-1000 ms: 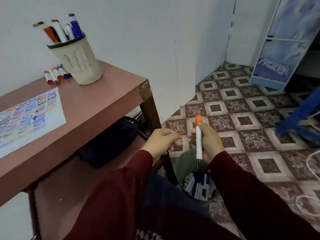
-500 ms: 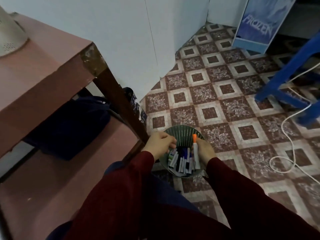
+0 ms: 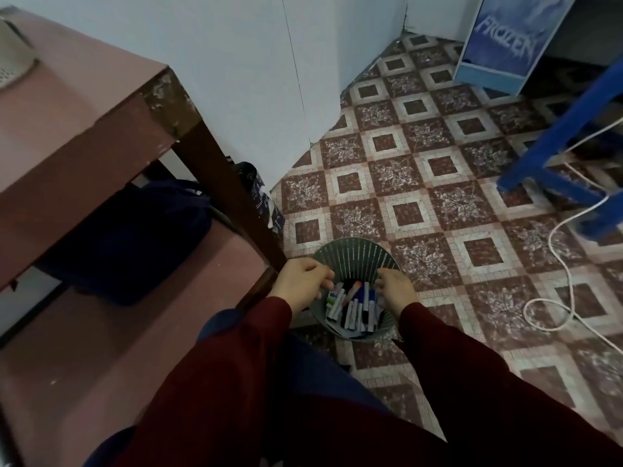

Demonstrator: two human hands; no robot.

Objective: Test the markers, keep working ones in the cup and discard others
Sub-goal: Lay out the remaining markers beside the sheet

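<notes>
My right fingers [image 3: 382, 280] hang loosely curled, empty; my left fingers [image 3: 325, 277] curl, contents indeterminate. The orange-capped marker [image 3: 351, 294] lies in the bin [image 3: 350, 252] between them, cap end pointing away from me.

Patterned tile floor [image 3: 438, 197], white wall [image 3: 236, 45], brown table [image 3: 84, 106].

Reddish-brown table [image 3: 101, 106] at left, corner veneer chipped. Dark blue bag [image 3: 135, 244] on the lower shelf [image 3: 101, 348] under the top. White wall [image 3: 253, 62] behind. Patterned brown-and-cream floor tiles [image 3: 404, 183]. Blue panel [image 3: 505, 42] lettered "FROZEN" standing at far right corner. Blue painted frame [image 3: 556, 156] at right edge, kind unclear. White cable [image 3: 556, 251] snaking across tiles beside it, looped near the bottom.
</notes>
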